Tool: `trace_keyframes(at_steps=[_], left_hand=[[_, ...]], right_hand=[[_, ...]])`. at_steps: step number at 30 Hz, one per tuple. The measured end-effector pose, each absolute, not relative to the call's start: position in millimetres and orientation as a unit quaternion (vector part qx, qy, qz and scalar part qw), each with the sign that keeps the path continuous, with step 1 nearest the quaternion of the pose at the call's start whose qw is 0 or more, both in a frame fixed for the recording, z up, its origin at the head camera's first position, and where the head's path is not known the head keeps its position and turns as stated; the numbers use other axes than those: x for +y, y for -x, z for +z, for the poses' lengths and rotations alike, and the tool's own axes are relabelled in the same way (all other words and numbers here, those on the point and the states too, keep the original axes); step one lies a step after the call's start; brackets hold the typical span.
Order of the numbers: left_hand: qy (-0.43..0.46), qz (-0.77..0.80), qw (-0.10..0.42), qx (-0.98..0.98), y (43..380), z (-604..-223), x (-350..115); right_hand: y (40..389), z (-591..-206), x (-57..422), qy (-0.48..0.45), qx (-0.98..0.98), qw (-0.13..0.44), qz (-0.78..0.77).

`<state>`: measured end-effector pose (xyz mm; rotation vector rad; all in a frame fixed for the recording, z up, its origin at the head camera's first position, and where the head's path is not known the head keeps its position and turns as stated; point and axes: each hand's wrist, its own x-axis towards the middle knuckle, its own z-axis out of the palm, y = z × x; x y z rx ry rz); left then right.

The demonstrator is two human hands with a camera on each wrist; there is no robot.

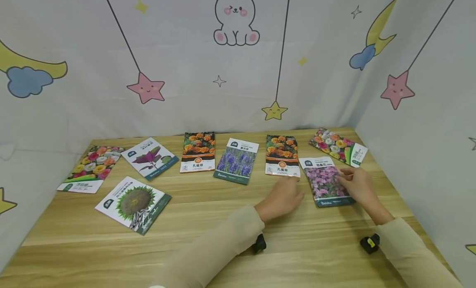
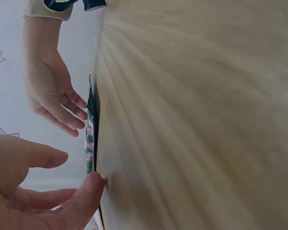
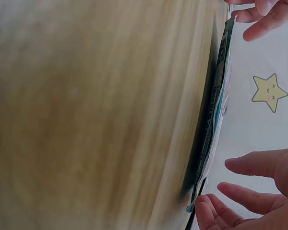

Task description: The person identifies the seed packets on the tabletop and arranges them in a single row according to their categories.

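A flower seed packet with pink blooms [image 1: 325, 181] lies on the table at the right, slightly tilted. My right hand [image 1: 360, 188] touches its right edge; in the right wrist view the fingertips [image 3: 209, 208] meet the packet's edge while the thumb stays apart from them. My left hand [image 1: 283, 198] is at the lower edge of an orange marigold seed packet [image 1: 282, 153], left of the pink one. Seen from the left wrist, that hand's thumb and fingers [image 2: 89, 196] are spread, with a fingertip at the tabletop and nothing gripped.
More seed packets lie leftward: purple lavender [image 1: 237, 160], another marigold [image 1: 198, 151], purple-leaved plant [image 1: 149, 158], sunflower [image 1: 134, 203] and mixed blooms [image 1: 91, 168]. Another mixed-bloom packet [image 1: 338, 146] sits at the back right. A printed white curtain [image 1: 186, 52] encloses the wooden table [image 1: 122, 255].
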<state>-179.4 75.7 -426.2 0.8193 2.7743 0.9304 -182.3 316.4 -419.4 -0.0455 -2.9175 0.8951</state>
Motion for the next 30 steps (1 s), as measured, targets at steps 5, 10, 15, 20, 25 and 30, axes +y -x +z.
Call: trace_keyframes(at_steps=[5, 10, 15, 20, 25, 30], left_hand=[[-0.255, 0.331, 0.056, 0.907, 187.1, -428.2, 89.3], [-0.233, 0.327, 0.057, 0.914, 191.2, -426.0, 101.4], [-0.205, 0.331, 0.065, 0.919, 193.2, -427.0, 108.8], [-0.189, 0.354, 0.079, 0.913, 193.8, -426.7, 112.9], [-0.159, 0.370, 0.090, 0.911, 193.3, -425.7, 117.0], [-0.145, 0.374, 0.091, 0.912, 193.6, -428.2, 120.8]], right_hand=[[184.6, -421.7, 320.8, 0.020, -0.954, 0.039, 0.297], [185.1, -422.2, 323.2, 0.020, -0.955, 0.031, 0.293], [186.3, -422.5, 322.8, 0.019, -0.957, 0.026, 0.288], [188.3, -420.2, 324.7, 0.014, -0.958, 0.011, 0.287], [190.3, -416.9, 325.4, 0.028, -0.952, -0.026, 0.302], [191.2, -416.0, 325.9, 0.046, -0.946, -0.057, 0.315]])
